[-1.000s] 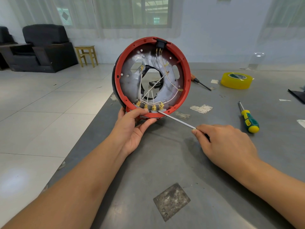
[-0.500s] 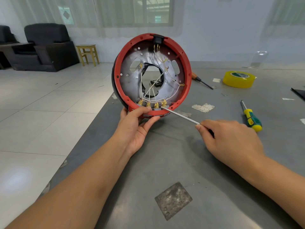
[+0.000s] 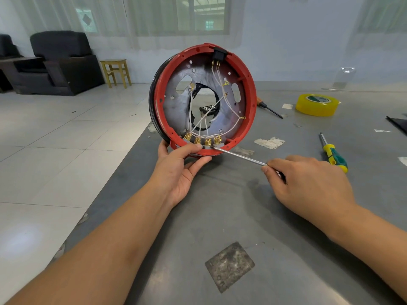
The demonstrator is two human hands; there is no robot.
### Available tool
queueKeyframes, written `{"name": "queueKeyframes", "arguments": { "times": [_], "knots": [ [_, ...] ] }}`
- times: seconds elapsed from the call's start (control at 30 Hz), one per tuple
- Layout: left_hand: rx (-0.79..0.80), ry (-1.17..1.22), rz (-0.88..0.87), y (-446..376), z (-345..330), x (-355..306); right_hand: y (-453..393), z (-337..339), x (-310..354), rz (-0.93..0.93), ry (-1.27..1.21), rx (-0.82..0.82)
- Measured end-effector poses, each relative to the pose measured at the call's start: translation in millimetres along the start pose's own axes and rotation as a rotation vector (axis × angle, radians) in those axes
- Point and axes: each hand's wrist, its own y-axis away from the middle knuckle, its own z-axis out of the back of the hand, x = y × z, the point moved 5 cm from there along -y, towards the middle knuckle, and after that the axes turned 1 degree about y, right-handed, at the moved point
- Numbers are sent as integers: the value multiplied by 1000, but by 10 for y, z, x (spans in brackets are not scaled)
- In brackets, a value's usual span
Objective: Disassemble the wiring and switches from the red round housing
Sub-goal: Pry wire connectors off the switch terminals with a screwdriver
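- Step, as I read it: prying the switch block (image 3: 203,144) out of the housing (image 3: 251,100) at its bottom rim; wiring (image 3: 220,130) not yet off.
- Left hand (image 3: 180,170) grips that bottom rim, thumb curled over onto the block, fingers under; housing stands on edge on the table (image 3: 220,216).
- Right hand (image 3: 308,183) pinches the screwdriver (image 3: 240,156); its tip sits just beside the left thumb, at the block's edge.
- Next probably needs a gentle lever at the tip, left thumb bracing; a slip would run towards the thumb.
- Beyond the right fingers: a second screwdriver (image 3: 333,154), tape roll (image 3: 317,104).
- Grey table, tape scraps; tiled floor, armchair (image 3: 61,62), stool (image 3: 115,71) past the left fingers.
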Motion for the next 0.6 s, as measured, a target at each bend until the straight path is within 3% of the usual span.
{"name": "queueKeyframes", "arguments": {
  "times": [0.27,0.6],
  "knots": [
    [-24,-37,-19,25,-36,40,11,-60,17,-22,-16,67],
    [-4,-30,0,29,-45,35,-10,15,-29,-33,-37,3]
  ]
}}
